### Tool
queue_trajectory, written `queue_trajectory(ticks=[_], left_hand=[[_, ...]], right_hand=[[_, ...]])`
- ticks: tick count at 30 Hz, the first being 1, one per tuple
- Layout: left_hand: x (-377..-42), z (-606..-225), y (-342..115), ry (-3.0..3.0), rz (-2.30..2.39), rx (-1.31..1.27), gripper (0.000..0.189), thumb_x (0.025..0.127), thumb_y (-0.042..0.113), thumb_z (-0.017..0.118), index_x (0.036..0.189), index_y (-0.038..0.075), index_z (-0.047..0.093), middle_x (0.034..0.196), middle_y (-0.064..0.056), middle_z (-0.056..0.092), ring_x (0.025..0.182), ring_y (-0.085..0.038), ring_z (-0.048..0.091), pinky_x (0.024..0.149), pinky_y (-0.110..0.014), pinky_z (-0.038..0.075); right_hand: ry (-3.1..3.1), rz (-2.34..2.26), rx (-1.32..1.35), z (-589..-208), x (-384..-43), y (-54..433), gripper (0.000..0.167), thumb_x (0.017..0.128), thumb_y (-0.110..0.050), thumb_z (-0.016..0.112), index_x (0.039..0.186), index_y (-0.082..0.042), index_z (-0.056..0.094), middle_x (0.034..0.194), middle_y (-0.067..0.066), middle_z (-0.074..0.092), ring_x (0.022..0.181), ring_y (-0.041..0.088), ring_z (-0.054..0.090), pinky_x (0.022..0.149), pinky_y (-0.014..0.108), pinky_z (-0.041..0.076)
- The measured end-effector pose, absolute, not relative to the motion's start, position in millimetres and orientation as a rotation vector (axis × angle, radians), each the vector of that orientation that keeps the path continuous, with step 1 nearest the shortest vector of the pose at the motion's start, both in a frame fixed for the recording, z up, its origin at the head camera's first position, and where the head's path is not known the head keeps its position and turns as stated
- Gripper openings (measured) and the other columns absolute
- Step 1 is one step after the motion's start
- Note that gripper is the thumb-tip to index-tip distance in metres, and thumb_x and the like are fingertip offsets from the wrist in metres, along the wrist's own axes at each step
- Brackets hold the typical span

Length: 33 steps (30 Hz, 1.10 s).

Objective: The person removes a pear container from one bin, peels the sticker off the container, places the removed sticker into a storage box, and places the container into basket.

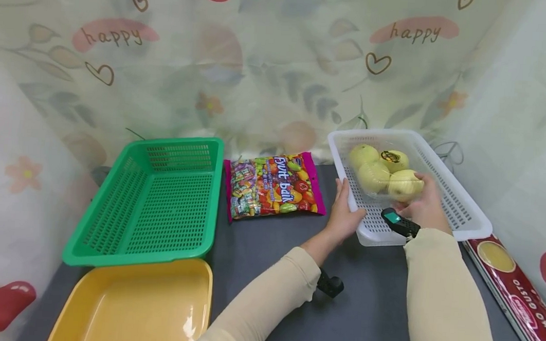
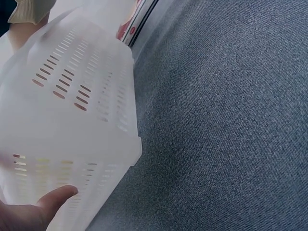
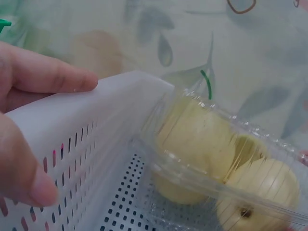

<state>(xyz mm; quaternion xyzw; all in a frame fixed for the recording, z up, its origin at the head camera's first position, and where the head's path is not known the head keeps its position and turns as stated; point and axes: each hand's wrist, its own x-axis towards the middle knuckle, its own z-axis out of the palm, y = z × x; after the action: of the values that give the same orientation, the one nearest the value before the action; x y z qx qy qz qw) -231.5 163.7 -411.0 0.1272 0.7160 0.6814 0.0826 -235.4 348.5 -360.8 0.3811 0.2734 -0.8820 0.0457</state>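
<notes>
At the back right stands a white perforated basket [image 1: 465, 216]. In it sits a clear plastic box of several pale yellow, apple-like fruits [image 1: 373, 177], with a dark sticker on one. My left hand [image 1: 343, 215] grips the basket's left edge. In the left wrist view its thumb [image 2: 57, 199] lies against the slotted wall. My right hand [image 1: 426, 201] holds the box by its near right corner, reaching over the basket's front rim; its fingertips are partly hidden. The right wrist view shows the box [image 3: 192, 173] tilted beside the basket's inner wall [image 3: 72, 154].
A green basket [image 1: 213, 208] stands at the left, with a yellow tray [image 1: 146, 298] in front of it. A bag of fruit candy [image 1: 274, 186] lies between the two baskets. Along the right edge runs a long red box [image 1: 517, 291]. A patterned curtain [image 1: 269, 62] hangs behind.
</notes>
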Motion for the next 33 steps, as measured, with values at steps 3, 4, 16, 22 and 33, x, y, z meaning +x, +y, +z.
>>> queue_trajectory(ticks=[3,4,16,22,33], left_hand=[[-232,-412,164,2.135,2.026,0.384,0.085,0.078,-0.007,0.058,0.15,0.012,0.017,0.159,0.001,0.0,0.144,-0.02,0.013,0.109,-0.03,0.032],[-233,-412,164,2.134,2.026,0.386,0.085,0.078,-0.007,0.058,0.15,0.012,0.017,0.159,0.001,0.0,0.144,-0.02,0.013,0.11,-0.03,0.031],[-233,-410,160,2.162,2.018,0.413,0.083,0.079,-0.004,0.06,0.149,0.009,0.017,0.158,-0.003,0.002,0.144,-0.021,0.013,0.115,-0.033,0.021],[-237,-402,147,2.098,1.995,0.46,0.078,0.084,0.004,0.06,0.149,0.005,0.017,0.158,-0.008,0.001,0.139,-0.027,0.03,0.109,-0.036,0.033],[-254,-384,118,2.064,1.968,0.368,0.071,0.089,0.013,0.06,0.149,0.016,0.022,0.159,0.001,0.004,0.132,-0.033,0.04,0.101,-0.042,0.044]], right_hand=[[0.838,-2.677,1.207,-358,-238,353,0.057,0.085,-0.043,0.063,0.13,-0.047,0.028,0.149,-0.015,0.01,0.135,0.014,0.018,0.113,0.04,0.025],[0.839,-2.664,1.221,-357,-239,355,0.059,0.084,-0.044,0.063,0.131,-0.047,0.028,0.149,-0.014,0.011,0.134,0.014,0.019,0.112,0.04,0.026],[0.661,-2.682,1.195,-349,-250,377,0.059,0.075,-0.04,0.073,0.119,-0.045,0.033,0.127,-0.01,0.03,0.121,0.013,0.028,0.104,0.04,0.031],[0.664,-2.674,1.151,-327,-241,371,0.062,0.08,-0.043,0.067,0.121,-0.049,0.021,0.131,-0.011,0.025,0.123,0.012,0.027,0.103,0.037,0.031],[0.695,-2.672,1.108,-316,-235,377,0.083,0.076,-0.039,0.074,0.126,-0.054,0.01,0.132,-0.009,0.025,0.119,0.016,0.036,0.106,0.037,0.031]])
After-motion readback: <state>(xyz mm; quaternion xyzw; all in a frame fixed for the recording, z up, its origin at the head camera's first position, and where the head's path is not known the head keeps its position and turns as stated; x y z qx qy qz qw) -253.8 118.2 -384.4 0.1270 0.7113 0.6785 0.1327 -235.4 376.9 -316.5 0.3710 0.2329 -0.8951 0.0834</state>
